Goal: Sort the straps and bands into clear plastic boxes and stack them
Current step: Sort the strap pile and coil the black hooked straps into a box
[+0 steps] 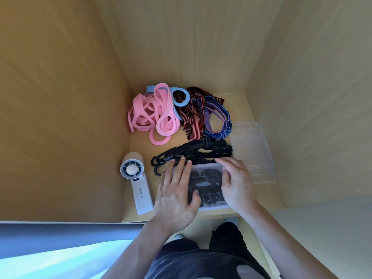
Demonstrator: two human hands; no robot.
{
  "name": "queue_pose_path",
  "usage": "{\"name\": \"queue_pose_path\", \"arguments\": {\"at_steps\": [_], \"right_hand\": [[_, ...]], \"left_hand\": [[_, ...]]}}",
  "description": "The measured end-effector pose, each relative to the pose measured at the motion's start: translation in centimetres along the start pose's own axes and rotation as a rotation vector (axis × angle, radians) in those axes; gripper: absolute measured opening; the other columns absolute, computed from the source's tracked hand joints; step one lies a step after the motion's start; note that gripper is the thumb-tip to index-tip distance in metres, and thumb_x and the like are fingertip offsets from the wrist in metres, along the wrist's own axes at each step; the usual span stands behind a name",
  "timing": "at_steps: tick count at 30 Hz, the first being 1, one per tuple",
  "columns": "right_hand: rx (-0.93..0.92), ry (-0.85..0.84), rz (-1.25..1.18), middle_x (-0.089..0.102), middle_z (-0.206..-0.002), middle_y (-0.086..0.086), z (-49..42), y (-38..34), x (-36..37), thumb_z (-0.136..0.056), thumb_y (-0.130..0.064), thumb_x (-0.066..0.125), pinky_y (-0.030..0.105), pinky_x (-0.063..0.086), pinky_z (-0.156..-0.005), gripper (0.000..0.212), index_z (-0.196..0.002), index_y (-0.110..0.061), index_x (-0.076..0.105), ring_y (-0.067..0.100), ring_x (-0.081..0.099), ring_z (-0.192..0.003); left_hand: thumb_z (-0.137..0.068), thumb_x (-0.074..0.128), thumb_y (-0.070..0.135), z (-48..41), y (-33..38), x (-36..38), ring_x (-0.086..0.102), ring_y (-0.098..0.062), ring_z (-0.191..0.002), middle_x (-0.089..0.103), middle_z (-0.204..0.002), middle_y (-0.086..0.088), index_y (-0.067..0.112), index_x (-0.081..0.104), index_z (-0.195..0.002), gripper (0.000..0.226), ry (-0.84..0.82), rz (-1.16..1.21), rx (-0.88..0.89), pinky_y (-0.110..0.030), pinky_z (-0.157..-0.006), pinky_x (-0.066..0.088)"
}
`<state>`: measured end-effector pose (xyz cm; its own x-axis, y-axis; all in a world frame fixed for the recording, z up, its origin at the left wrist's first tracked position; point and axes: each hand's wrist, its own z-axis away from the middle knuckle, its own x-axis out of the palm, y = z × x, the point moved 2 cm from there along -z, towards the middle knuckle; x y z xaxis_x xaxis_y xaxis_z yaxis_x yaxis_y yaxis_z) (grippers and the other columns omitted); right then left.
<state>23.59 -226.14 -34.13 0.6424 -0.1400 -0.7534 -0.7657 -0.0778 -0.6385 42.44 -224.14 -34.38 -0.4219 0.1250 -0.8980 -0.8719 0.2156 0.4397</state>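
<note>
A clear plastic box (pixel 207 178) with a lid lies at the front of the wooden surface, with black straps showing through it. My left hand (pixel 177 194) lies flat on its left side, fingers straight and thumb on the lid. My right hand (pixel 235 182) holds the box's right edge, fingers bent over the far corner. Behind the box lie black bungee cords with hooks (pixel 193 152). Further back sit a heap of pink bands (pixel 155 115), a light blue band (pixel 181 97), red-and-black striped straps (pixel 193 115) and blue-purple striped bands (pixel 219 121).
An empty clear box (pixel 253 150) stands to the right against the wall. A white handheld fan (pixel 136 182) lies to the left of the lidded box. Wooden walls close in on the left, back and right. The surface's front edge runs just under my wrists.
</note>
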Motion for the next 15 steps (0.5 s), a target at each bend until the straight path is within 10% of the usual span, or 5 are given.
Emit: {"name": "queue_pose_path", "arguments": {"at_steps": [6,15], "right_hand": [[-0.259,-0.353,0.367,0.005,-0.168,-0.017,0.0,-0.7,0.6,-0.1,-0.056,0.024,0.053,-0.005,-0.124,0.066,-0.161,-0.033,0.01,0.013,-0.009,-0.155],[-0.179,-0.42,0.359,0.021,-0.165,-0.014,-0.4,-0.8,0.9,-0.098,-0.059,0.018,0.041,0.023,-0.122,0.066,-0.159,-0.035,0.016,0.017,0.022,-0.147]], "left_hand": [[-0.097,0.027,0.063,-0.5,-0.3,0.8,-0.006,-0.024,-0.156,0.003,-0.17,-0.003,0.027,0.014,-0.161,0.075,-0.012,-0.145,0.041,-0.052,-0.125,0.008],[-0.096,0.031,0.064,-0.6,-0.5,1.3,0.007,-0.031,-0.155,0.01,-0.169,-0.006,0.024,0.023,-0.16,0.075,-0.012,-0.152,0.031,-0.052,-0.123,0.021]]}}
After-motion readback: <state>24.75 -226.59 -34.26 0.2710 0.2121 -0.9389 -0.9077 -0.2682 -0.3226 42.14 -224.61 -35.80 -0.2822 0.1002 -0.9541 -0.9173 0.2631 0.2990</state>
